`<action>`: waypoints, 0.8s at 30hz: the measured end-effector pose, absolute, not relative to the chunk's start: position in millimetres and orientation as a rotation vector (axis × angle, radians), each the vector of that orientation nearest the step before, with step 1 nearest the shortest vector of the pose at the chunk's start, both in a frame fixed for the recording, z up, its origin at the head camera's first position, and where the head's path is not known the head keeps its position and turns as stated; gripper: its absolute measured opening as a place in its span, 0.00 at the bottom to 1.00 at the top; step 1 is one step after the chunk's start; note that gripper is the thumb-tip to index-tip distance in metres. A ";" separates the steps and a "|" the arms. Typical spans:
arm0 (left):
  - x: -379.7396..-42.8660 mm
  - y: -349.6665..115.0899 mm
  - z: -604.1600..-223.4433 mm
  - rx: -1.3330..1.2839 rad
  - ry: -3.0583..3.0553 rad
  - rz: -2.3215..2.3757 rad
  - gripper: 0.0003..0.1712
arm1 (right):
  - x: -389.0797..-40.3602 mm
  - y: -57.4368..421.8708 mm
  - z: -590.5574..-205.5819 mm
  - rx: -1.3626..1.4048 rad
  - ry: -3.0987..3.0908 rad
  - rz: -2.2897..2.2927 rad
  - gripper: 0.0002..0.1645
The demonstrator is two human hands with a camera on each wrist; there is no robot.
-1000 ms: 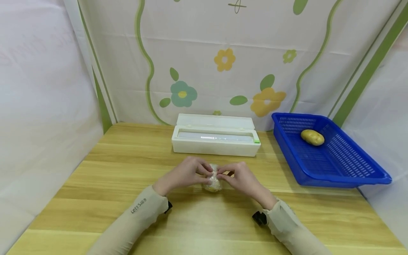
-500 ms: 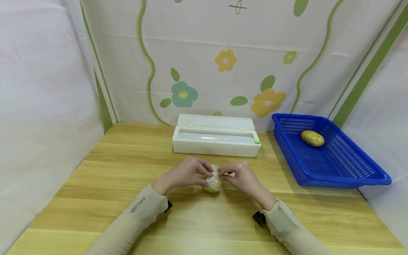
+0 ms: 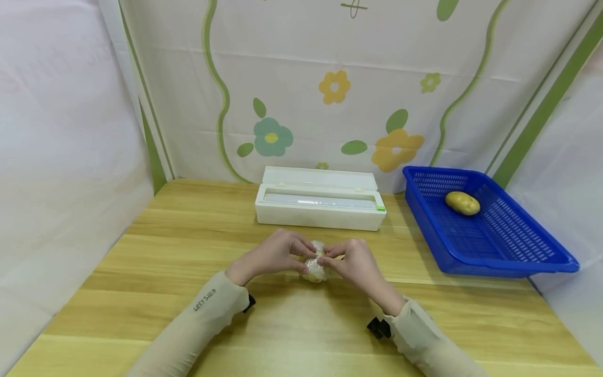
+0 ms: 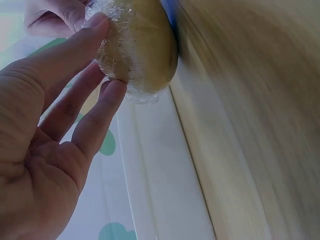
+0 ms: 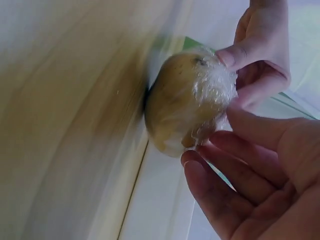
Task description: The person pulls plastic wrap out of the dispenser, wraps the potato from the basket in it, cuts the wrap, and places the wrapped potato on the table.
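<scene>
A potato [image 5: 172, 100] wrapped in clear cling film [image 5: 215, 82] lies on the table between both hands. The film is bunched and wrinkled on its upper side. From the left, my left hand [image 3: 278, 251] holds the wrapped potato, its thumb on the gathered film and other fingertips along the side in the left wrist view. My right hand [image 3: 355, 264] pinches the crumpled film on top, thumb and fingers meeting close to the left fingertips. The hands cover part of the potato in the head view.
Behind the hands stands a white cling film dispenser box [image 3: 320, 217] with its lid [image 3: 320, 178] raised. At the right, a blue plastic basket [image 3: 435, 246] holds one unwrapped potato [image 3: 462, 203]. A flower-patterned cloth [image 3: 292, 68] hangs behind the wooden table [image 3: 301, 335].
My right hand drew back slightly to the right, then came left again, its thumb now over the bunched film. The left hand has stayed nearly in place on the potato.
</scene>
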State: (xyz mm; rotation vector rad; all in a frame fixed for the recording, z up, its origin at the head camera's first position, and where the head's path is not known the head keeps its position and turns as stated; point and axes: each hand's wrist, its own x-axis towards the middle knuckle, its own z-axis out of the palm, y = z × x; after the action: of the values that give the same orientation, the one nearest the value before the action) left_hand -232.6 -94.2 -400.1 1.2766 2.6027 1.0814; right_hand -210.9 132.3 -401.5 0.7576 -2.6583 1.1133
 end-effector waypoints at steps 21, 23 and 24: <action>-235.4 -95.8 -401.4 1.256 2.604 1.113 0.18 | -213.2 136.9 -401.2 1.042 -2.585 0.996 0.09; -235.6 -96.3 -401.0 1.260 2.601 1.112 0.18 | -213.4 136.7 -401.5 1.066 -2.580 0.967 0.09; -235.8 -96.4 -401.0 1.256 2.599 1.114 0.18 | -213.5 136.7 -401.7 1.069 -2.578 0.961 0.11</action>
State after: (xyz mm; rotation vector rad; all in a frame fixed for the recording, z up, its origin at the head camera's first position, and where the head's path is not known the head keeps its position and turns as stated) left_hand -235.8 -96.4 -401.0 1.2555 2.5991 1.1144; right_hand -213.5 136.7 -401.7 1.0690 -2.5782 0.9613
